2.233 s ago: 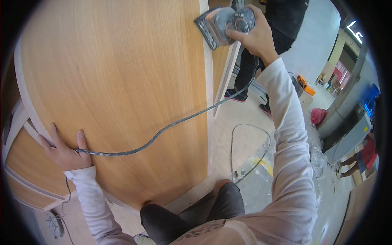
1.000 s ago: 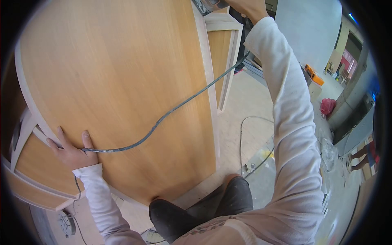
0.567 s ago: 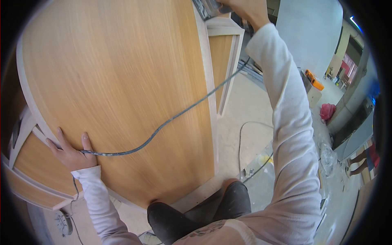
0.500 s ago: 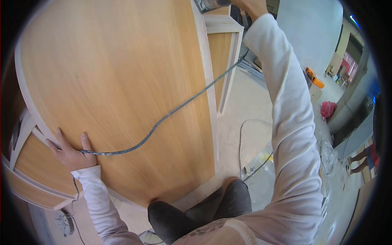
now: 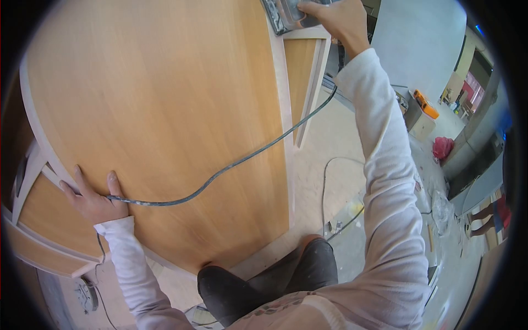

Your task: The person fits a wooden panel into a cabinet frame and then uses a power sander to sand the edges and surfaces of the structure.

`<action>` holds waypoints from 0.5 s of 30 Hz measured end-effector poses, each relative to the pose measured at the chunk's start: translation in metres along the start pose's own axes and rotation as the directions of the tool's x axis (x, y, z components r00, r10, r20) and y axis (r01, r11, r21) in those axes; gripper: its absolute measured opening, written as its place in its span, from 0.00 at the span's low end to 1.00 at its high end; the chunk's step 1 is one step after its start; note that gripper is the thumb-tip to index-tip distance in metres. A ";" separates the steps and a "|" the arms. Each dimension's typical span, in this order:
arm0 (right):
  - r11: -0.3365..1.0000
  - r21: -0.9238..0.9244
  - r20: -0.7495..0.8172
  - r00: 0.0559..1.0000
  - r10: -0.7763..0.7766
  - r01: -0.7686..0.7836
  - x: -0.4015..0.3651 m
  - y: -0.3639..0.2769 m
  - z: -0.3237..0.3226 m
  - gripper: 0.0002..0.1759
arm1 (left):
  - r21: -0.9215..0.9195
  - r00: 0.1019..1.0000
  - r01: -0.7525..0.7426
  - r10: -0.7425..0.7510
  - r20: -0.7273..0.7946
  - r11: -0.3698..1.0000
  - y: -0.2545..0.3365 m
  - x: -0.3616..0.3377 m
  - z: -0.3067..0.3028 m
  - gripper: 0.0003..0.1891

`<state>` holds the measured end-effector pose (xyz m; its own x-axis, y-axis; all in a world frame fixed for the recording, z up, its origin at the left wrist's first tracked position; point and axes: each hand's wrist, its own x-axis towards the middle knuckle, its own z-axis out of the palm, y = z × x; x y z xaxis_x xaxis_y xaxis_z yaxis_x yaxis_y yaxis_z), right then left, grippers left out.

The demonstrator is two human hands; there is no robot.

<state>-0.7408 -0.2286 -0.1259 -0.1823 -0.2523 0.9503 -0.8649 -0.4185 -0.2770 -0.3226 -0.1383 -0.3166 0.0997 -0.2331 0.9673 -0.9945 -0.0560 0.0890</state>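
A large wood-grain panel (image 5: pixel 181 104) with pale edging stands tilted before me. My left hand (image 5: pixel 96 202) lies against its lower left edge, fingers spread. A dark power cord (image 5: pixel 220 173) crosses the thumb and runs in between the fingers; a length of it also hangs below the wrist. At the top, my right hand (image 5: pixel 344 21) grips an electric sander (image 5: pixel 291 14) with a clear grey body. The sander's flat base is at the panel's pale right edging. The top of the sander is cut off by the view.
Another framed wood panel (image 5: pixel 55 220) sits at lower left, and a round grey object (image 5: pixel 87 297) lies below it. An orange tool (image 5: pixel 425 104) rests on a box at right. Beyond are a red bag (image 5: pixel 442 147), clear plastic (image 5: pixel 441 212) and another person's legs (image 5: pixel 484 220).
My right hand and the sander have come down a little along the panel's right edging, so more of the sander shows. The cord has shifted slightly. My left hand stays on the panel.
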 end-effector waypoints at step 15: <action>0.999 0.022 0.174 0.984 0.029 -0.033 -0.057 0.019 -0.012 0.43 | -0.023 1.000 0.030 -0.030 -0.004 0.999 -0.002 -0.001 0.002 0.37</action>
